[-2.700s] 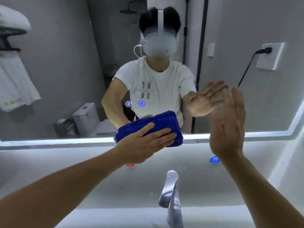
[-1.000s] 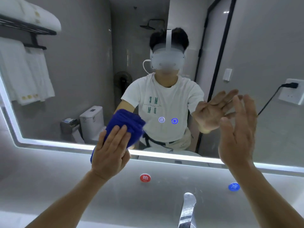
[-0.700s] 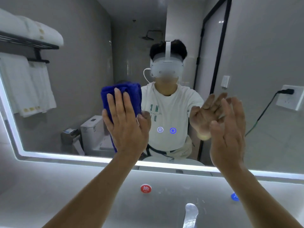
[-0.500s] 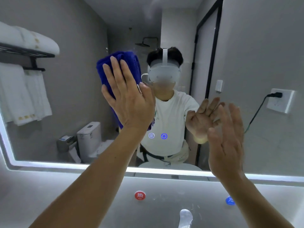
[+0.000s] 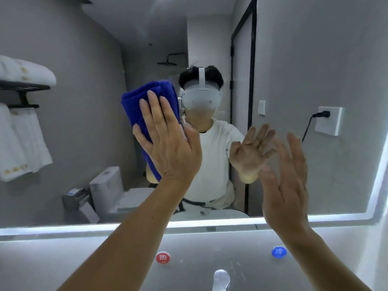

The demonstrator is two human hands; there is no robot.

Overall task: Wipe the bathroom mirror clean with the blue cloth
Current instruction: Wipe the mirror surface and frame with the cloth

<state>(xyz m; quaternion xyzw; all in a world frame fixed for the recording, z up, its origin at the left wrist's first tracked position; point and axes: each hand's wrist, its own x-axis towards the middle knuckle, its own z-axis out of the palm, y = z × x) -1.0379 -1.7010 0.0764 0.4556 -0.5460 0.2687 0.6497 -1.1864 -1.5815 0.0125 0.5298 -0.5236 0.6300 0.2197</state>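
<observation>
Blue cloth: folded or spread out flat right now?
Folded. The blue cloth shows stacked layers at its upper edge, forming a thick pad that the left hand presses flat-fingered against the mirror.

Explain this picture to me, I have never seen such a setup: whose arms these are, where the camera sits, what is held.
There is no machine here: a person wears one wide camera on the head, looking forward and down, so both bare arms reach in from below. The figure ahead is that person's reflection in the mirror, wearing a white headset. The left hand presses a folded blue cloth against the glass with straight fingers. The right hand is raised, open, holding nothing. Below the mirror sit a red round marker and a blue round marker, with a chrome tap beneath.
</observation>
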